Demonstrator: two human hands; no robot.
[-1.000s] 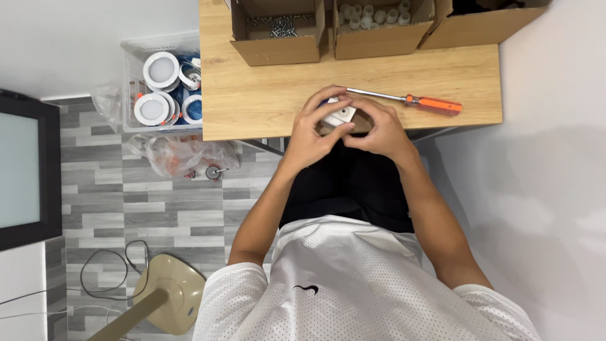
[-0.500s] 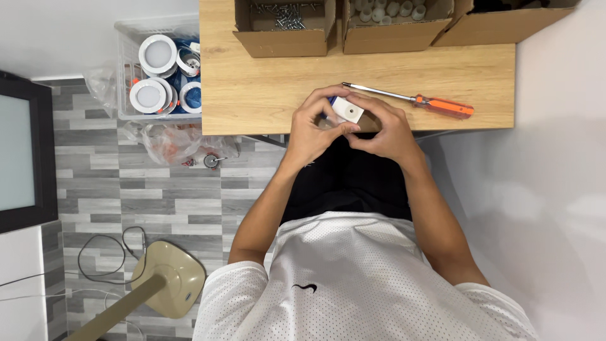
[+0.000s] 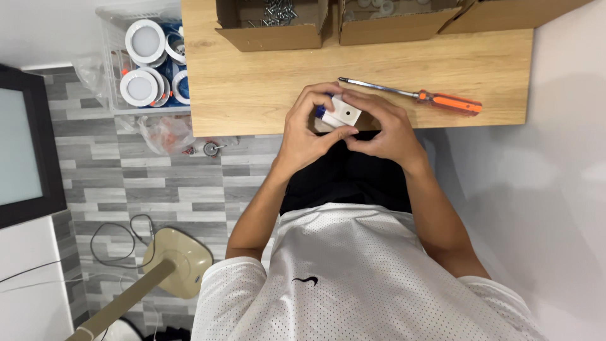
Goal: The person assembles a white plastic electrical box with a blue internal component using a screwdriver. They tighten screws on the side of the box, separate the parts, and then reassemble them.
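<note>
A: Starting at the left, what is lying off the table?

B: A dark screen point(image 3: 25, 145) is showing at the far left edge. Below it a beige lamp base point(image 3: 180, 262) is sitting on the grey tiled floor point(image 3: 113, 189), with a cable point(image 3: 117, 237) looping beside it. Higher up, a clear bin point(image 3: 110, 63) is holding round white lights point(image 3: 145, 41), and a crumpled bag point(image 3: 164, 132) is lying just under it.

A: And the hands?

B: The left hand point(image 3: 309, 129) is curling around a small white block point(image 3: 344, 112) with a blue end, fingers over its top and thumb under it. The right hand point(image 3: 385, 126) is closing on the same block from the other side, fingertips pressing its right edge. Both are gripping it, held just above the near edge of the wooden table point(image 3: 252, 88).

A: Anything further right?

B: An orange-handled screwdriver point(image 3: 442, 100) is lying on the table, near the right hand but apart from it. Open cartons point(image 3: 271, 35) are lining the far edge, one showing screws point(image 3: 278, 9).
</note>
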